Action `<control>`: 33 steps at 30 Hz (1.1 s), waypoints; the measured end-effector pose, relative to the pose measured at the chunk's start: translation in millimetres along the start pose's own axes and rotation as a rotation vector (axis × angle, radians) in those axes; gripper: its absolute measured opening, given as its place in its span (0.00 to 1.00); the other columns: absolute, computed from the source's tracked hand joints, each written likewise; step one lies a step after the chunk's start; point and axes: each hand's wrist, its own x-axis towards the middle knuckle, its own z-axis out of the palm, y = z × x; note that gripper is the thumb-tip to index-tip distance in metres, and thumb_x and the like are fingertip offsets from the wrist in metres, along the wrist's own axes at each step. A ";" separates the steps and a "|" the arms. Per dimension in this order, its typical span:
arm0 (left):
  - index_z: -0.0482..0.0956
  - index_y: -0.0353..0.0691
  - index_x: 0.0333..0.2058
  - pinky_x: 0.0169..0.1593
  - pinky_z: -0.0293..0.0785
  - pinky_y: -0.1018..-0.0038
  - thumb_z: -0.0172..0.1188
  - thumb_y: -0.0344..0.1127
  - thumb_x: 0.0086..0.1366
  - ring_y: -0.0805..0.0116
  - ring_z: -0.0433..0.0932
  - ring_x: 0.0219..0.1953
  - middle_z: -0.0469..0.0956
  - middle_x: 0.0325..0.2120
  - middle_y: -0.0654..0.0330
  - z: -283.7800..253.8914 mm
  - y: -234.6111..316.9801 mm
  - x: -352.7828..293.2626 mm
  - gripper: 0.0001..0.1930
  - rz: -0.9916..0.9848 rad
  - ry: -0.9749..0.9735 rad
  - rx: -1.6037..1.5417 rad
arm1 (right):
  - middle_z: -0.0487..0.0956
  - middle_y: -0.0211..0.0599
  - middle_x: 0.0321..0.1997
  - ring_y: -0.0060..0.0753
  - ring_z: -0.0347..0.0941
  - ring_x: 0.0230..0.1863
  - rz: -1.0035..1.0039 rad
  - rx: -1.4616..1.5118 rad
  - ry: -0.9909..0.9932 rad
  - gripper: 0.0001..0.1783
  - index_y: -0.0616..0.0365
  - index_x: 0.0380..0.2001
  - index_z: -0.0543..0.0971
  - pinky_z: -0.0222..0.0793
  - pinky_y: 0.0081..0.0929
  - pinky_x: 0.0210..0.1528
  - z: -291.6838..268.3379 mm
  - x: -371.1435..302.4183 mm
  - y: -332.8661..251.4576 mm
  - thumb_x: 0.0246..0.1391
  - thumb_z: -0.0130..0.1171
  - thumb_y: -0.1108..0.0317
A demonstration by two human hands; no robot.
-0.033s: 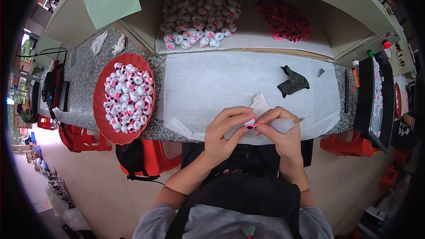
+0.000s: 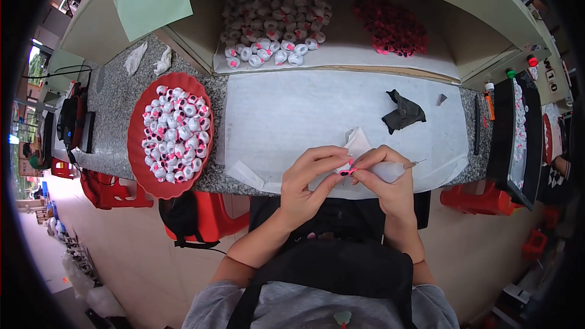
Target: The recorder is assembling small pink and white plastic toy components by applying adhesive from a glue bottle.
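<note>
Between my two hands, close to the table's front edge, is a small white-and-pink piece (image 2: 347, 172) with dark spots. My left hand (image 2: 309, 181) grips it between thumb and fingertips. From the other side, the thumb and a finger of my right hand (image 2: 390, 186) pinch the same piece. Tucked in that right hand is a translucent squeeze bottle (image 2: 390, 172) with a thin needle tip pointing right, away from the piece. A folded white tissue (image 2: 358, 140) lies just beyond my fingers. My fingers partly hide the piece's exact shape.
A red scalloped basin (image 2: 137, 158) full of similar white-and-pink pieces stands at left. Under the shelf lie a heap of white pieces (image 2: 274, 24) and a pile of pink pieces (image 2: 393, 27). A black scrap (image 2: 404, 113) rests on the white sheet (image 2: 292, 116); a black tray (image 2: 503, 128) stands right.
The small piece has turned slightly between my fingers, and its dark spots show a little differently. Both hands stay in place.
</note>
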 end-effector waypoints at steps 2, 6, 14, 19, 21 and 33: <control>0.73 0.35 0.34 0.40 0.66 0.75 0.55 0.20 0.45 0.64 0.70 0.38 0.71 0.35 0.53 -0.7 -0.6 2.1 0.14 -0.004 0.037 -0.021 | 0.72 0.39 0.23 0.23 0.68 0.24 -0.007 -0.029 0.014 0.05 0.64 0.20 0.70 0.65 0.17 0.28 1.4 0.6 1.2 0.36 0.54 0.82; 0.70 0.33 0.36 0.44 0.64 0.73 0.55 0.22 0.47 0.63 0.68 0.41 0.68 0.38 0.49 -2.8 -3.1 -0.5 0.14 -0.051 -0.007 -0.211 | 0.71 0.40 0.24 0.25 0.68 0.24 -0.082 -0.159 0.020 0.09 0.65 0.23 0.69 0.65 0.18 0.28 6.9 -0.4 8.3 0.34 0.54 0.84; 0.69 0.31 0.36 0.44 0.64 0.73 0.53 0.25 0.50 0.65 0.69 0.40 0.68 0.39 0.49 -8.3 -1.1 -2.5 0.12 -0.252 0.058 -0.575 | 0.71 0.33 0.23 0.19 0.66 0.26 -0.081 -0.077 -0.058 0.21 0.63 0.36 0.68 0.62 0.14 0.29 14.2 0.6 5.4 0.33 0.58 0.81; 0.69 0.31 0.39 0.47 0.61 0.74 0.50 0.20 0.51 0.66 0.66 0.44 0.67 0.40 0.52 -10.1 -3.9 -6.9 0.14 -0.218 -0.028 -0.533 | 0.70 0.29 0.24 0.16 0.65 0.27 0.018 -0.081 -0.117 0.23 0.63 0.40 0.70 0.61 0.12 0.31 14.5 3.0 7.5 0.34 0.58 0.81; 0.69 0.31 0.39 0.47 0.60 0.74 0.50 0.20 0.50 0.66 0.66 0.44 0.68 0.39 0.52 -9.9 -1.5 -6.0 0.14 -0.234 -0.027 -0.540 | 0.70 0.28 0.24 0.16 0.65 0.27 -0.041 -0.070 -0.095 0.20 0.62 0.37 0.72 0.61 0.12 0.30 14.7 3.5 6.7 0.35 0.58 0.80; 0.70 0.32 0.37 0.47 0.60 0.74 0.51 0.20 0.50 0.67 0.66 0.43 0.69 0.38 0.54 -6.6 -0.5 -9.5 0.13 -0.221 -0.046 -0.573 | 0.74 0.35 0.29 0.19 0.68 0.29 -0.060 0.023 -0.080 0.16 0.65 0.34 0.72 0.65 0.14 0.30 13.9 -2.0 11.8 0.36 0.58 0.80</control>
